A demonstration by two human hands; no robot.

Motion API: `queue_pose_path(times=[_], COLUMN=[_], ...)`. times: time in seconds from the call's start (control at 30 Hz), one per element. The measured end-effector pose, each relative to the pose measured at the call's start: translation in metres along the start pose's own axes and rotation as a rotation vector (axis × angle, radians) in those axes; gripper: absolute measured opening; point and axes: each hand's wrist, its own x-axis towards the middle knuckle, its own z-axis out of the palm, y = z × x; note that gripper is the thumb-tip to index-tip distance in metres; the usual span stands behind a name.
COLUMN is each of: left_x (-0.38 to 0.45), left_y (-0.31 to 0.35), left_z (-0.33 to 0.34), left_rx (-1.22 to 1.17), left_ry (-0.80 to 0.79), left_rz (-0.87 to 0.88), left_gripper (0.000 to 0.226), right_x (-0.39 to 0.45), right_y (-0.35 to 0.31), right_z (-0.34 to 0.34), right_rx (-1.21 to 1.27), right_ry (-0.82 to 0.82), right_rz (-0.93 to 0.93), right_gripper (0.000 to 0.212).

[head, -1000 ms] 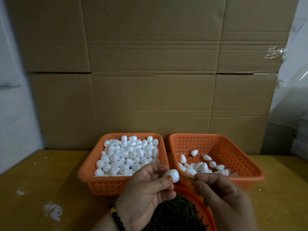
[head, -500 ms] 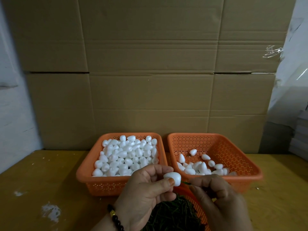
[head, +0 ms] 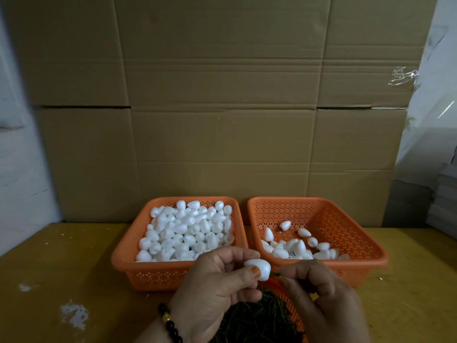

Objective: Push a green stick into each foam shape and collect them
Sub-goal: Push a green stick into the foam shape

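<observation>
Nearest the camera: round orange basket (head: 294, 310) at the bottom edge, holding a heap of green sticks (head: 257, 323), partly covered by both hands. Left hand (head: 212, 290), beaded bracelet (head: 170, 325) on the wrist, pinches one white foam shape (head: 256, 267) between thumb and curled fingers. Right hand (head: 319, 298) sits just beside it, fingertips bunched on a green stick (head: 274, 274); only a short bit of stick shows between fingertips and foam, touching the foam's right end. Can't tell how deep it goes in. Behind the hands, two rectangular orange baskets side by side on the yellow table (head: 61, 268): left basket (head: 123, 258) nearly full of loose foam shapes (head: 188, 231), right basket (head: 366, 248) with a smaller pile of foam pieces (head: 291, 246) at its near-left side. Cardboard sheets (head: 222, 107) stand upright behind both baskets.
</observation>
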Motion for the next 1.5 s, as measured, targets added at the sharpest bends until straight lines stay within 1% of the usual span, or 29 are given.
queue_pose_path(times=[0.4,0.5,0.7,0.8,0.93,1.03,1.13,1.27,1.4,1.5], left_x=[-0.001,-0.0009,-0.0009,-0.0004,0.001,0.0024,0.0024,0.0014,0.0016,0.0023], left_y=[-0.0007,-0.0007,0.0015,0.0018,0.002,0.0035,0.0047,0.0053,0.0055,0.0024], left_z=[0.0018,0.0015,-0.0012,-0.0022,-0.0036,-0.0054,-0.0057,-0.0041,-0.003,-0.0008], left_rx=[0.012,0.004,0.024,0.017,-0.036,-0.141,-0.25,-0.323,-0.407,-0.434], left_ry=[-0.007,0.001,-0.021,-0.024,-0.013,-0.009,-0.03,-0.043,-0.043,-0.052], left_rz=[-0.001,-0.006,-0.015,-0.026,-0.048,-0.092,-0.155,-0.205,-0.259,-0.29], left_gripper=[0.026,0.025,0.026,0.026,0.024,0.019,0.018,0.017,0.02,0.022], right_x=[-0.001,-0.001,-0.0019,-0.0018,-0.0054,-0.006,-0.0061,-0.0073,-0.0082,-0.0084], right_y=[0.0016,0.0016,0.002,0.0005,0.0025,0.002,0.002,0.0032,0.005,0.0032], right_z=[-0.0001,-0.0007,0.0001,-0.0002,0.0007,0.0009,0.0014,0.0019,0.0023,0.0022], right_rx=[-0.012,0.001,-0.014,-0.006,0.023,0.11,0.14,0.134,0.14,0.177], right_ry=[-0.028,-0.034,-0.066,-0.082,-0.109,-0.113,-0.135,-0.162,-0.173,-0.18], right_rz=[-0.01,0.006,0.038,0.056,0.136,0.194,0.207,0.201,0.209,0.223], right_gripper=[0.023,0.019,0.025,0.021,0.035,0.058,0.069,0.071,0.07,0.063])
